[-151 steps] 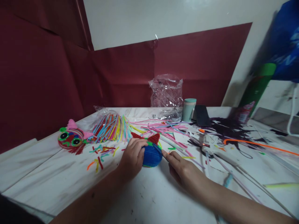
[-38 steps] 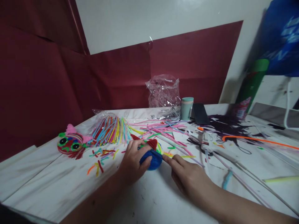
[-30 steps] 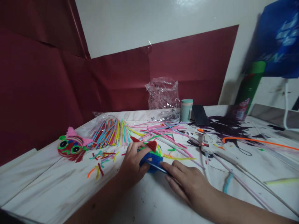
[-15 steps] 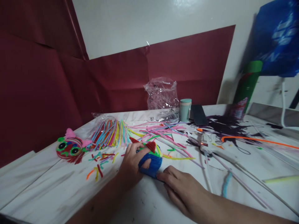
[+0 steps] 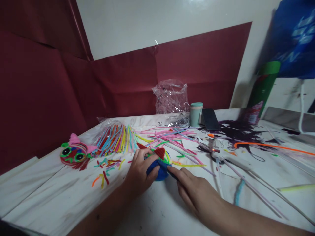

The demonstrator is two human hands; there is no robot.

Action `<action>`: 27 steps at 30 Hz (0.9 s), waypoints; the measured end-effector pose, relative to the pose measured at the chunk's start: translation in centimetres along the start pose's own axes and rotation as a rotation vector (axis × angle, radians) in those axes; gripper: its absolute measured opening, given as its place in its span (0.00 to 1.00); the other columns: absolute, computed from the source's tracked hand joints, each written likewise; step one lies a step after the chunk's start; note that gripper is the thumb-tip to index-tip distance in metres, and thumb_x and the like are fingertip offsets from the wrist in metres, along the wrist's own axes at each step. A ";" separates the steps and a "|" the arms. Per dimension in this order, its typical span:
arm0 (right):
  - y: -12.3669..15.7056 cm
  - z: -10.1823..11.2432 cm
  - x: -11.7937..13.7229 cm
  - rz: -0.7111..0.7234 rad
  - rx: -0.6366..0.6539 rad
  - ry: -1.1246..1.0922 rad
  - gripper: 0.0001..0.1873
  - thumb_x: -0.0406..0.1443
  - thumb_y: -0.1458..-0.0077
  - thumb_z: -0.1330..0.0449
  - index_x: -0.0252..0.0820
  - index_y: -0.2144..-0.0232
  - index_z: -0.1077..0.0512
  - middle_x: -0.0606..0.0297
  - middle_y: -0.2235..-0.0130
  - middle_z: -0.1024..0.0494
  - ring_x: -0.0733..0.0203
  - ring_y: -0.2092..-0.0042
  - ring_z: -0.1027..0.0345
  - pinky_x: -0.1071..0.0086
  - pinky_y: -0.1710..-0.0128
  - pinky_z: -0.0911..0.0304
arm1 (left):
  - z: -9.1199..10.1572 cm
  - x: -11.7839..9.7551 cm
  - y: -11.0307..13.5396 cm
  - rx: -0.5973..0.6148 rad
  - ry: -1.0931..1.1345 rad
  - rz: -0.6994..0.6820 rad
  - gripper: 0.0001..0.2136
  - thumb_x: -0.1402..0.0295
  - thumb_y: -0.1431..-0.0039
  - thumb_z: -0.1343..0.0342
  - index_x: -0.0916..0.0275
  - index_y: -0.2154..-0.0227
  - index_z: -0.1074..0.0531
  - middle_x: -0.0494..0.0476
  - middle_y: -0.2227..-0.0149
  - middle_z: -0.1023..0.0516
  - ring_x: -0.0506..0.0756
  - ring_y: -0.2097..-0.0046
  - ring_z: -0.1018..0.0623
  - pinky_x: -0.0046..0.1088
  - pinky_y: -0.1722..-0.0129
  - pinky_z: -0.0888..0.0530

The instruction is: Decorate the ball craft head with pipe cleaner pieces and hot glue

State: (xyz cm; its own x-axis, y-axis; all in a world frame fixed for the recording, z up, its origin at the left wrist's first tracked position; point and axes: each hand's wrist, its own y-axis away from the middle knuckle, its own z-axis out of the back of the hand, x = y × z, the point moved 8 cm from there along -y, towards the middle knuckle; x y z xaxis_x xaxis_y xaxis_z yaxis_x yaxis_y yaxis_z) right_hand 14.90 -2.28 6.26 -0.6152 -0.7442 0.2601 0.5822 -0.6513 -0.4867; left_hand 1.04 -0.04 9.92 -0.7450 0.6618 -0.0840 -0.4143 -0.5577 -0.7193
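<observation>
A craft figure [image 5: 161, 174] of pipe cleaners is blue at the front, with red triangular pieces and green and yellow strands on top. My left hand [image 5: 141, 167] is closed around its left side, with the fingers over the top and the thumb on the blue front. My right hand [image 5: 190, 188] is closed on a narrow, dark, flat tool [image 5: 173, 173], whose kind I cannot make out. The tool's tip lies against the blue front. At the left rests a finished-looking pipe-cleaner fish [image 5: 76, 154] with big round eyes.
Cut pipe-cleaner bits [image 5: 105, 175] lie left of my hands, and a bundle of pipe cleaners [image 5: 118, 139] stands behind them. A white power strip [image 5: 216, 150] with cords is at the right. Farther back are a clear plastic bag [image 5: 171, 98], a cup [image 5: 196, 114] and a phone [image 5: 210, 119].
My right hand has raised the dark tool from the figure's lower edge to across its blue front. The left hand keeps its hold, and the figure seems slightly turned.
</observation>
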 end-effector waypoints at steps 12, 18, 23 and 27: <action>-0.4 0.2 -0.3 -0.047 0.013 -0.023 0.27 0.28 0.44 0.56 0.33 0.42 0.39 0.48 0.59 0.25 0.51 0.61 0.25 0.58 0.64 0.27 | -0.1 -0.2 0.0 -0.012 -0.008 -0.024 0.13 0.64 0.41 0.50 0.61 0.55 0.31 0.61 0.56 0.33 0.58 0.55 0.33 0.39 0.55 0.32; -0.4 0.6 -0.4 -0.050 -0.026 -0.029 0.26 0.29 0.44 0.56 0.33 0.43 0.37 0.49 0.59 0.23 0.53 0.62 0.24 0.60 0.63 0.27 | 0.2 -0.4 -0.1 -0.028 -0.010 -0.017 0.13 0.64 0.41 0.50 0.62 0.56 0.30 0.62 0.56 0.33 0.58 0.55 0.33 0.38 0.55 0.32; -0.6 0.6 -0.3 -0.035 -0.030 -0.019 0.26 0.28 0.45 0.55 0.33 0.44 0.36 0.50 0.60 0.23 0.53 0.61 0.25 0.60 0.62 0.27 | 0.0 -0.3 0.0 -0.011 -0.019 -0.013 0.12 0.64 0.40 0.50 0.61 0.56 0.31 0.61 0.56 0.33 0.58 0.55 0.33 0.39 0.54 0.33; -0.6 0.6 -0.2 -0.032 -0.032 -0.016 0.26 0.28 0.44 0.54 0.33 0.44 0.37 0.50 0.59 0.22 0.54 0.62 0.25 0.61 0.62 0.27 | -0.1 -0.3 0.0 -0.020 0.000 -0.010 0.14 0.64 0.40 0.51 0.61 0.53 0.35 0.61 0.55 0.32 0.59 0.53 0.33 0.40 0.53 0.34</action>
State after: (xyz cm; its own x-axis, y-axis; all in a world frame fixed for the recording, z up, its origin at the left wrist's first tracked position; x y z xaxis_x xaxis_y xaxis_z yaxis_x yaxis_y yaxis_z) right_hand 15.03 -1.88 7.01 -0.6247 -0.7254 0.2890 0.5449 -0.6701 -0.5040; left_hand 1.30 -0.22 9.89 -0.7408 0.6674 -0.0761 -0.4114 -0.5404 -0.7340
